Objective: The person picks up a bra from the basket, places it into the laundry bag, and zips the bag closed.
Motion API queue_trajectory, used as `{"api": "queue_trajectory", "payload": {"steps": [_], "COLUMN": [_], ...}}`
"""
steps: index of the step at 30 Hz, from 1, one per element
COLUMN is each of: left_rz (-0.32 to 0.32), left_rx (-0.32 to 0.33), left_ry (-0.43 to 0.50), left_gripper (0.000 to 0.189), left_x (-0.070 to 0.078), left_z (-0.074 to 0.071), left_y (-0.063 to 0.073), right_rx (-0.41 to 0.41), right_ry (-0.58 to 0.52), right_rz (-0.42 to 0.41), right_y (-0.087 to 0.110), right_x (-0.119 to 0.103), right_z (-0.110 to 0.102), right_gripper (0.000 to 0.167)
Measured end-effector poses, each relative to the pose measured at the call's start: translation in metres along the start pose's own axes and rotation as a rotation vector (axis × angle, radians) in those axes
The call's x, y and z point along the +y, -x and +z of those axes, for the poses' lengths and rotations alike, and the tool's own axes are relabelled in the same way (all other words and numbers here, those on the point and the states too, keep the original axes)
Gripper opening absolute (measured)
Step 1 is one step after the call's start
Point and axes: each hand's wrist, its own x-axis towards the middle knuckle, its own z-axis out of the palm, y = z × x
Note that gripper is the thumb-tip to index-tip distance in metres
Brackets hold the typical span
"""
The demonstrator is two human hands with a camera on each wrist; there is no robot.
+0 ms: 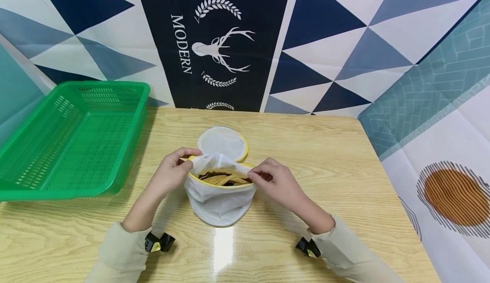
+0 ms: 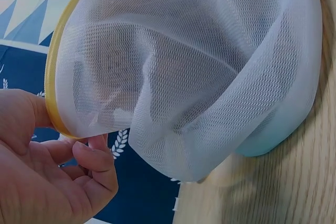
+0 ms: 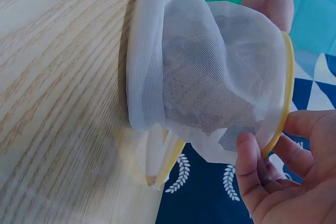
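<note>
A white mesh laundry bag (image 1: 222, 204) with a yellow zipper edge stands on the table, its mouth spread. Brown lace-like fabric (image 1: 226, 178) lies inside it. My left hand (image 1: 174, 170) pinches the left side of the yellow rim, and my right hand (image 1: 277, 183) pinches the right side. The bag's round lid (image 1: 223, 142) is folded back behind the mouth. In the left wrist view, the thumb and fingers of the left hand (image 2: 58, 166) hold the yellow edge. The right wrist view shows the right hand (image 3: 289, 166) at the zipper edge, with darker cloth visible through the mesh.
A green plastic basket (image 1: 86, 147) stands at the left of the wooden table (image 1: 306, 147). Behind the table hangs a patterned cloth (image 1: 226, 45) with a deer head print. Another patterned cloth (image 1: 440, 147) hangs at the right.
</note>
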Motion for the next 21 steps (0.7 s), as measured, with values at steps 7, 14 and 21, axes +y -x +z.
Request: {"api": "queue_trajectory", "payload": {"steps": [7, 14, 21], "left_rz": [-0.014, 0.074, 0.074], "left_rx": [0.004, -0.08, -0.11], "left_ry": [0.015, -0.075, -0.15], "left_gripper": [0.034, 0.028, 0.036], "left_x": [-0.001, 0.003, 0.007], "left_z": [-0.001, 0.005, 0.011], "left_y": [-0.002, -0.001, 0.001], "right_rx": [-0.001, -0.036, -0.033], "right_ry": [-0.014, -0.025, -0.017], "right_rz": [0.002, -0.032, -0.065], "right_y": [0.0, -0.003, -0.006], "right_x": [0.0, -0.002, -0.005], "right_z": [-0.001, 0.003, 0.007], "right_gripper": [0.01, 0.01, 0.01]}}
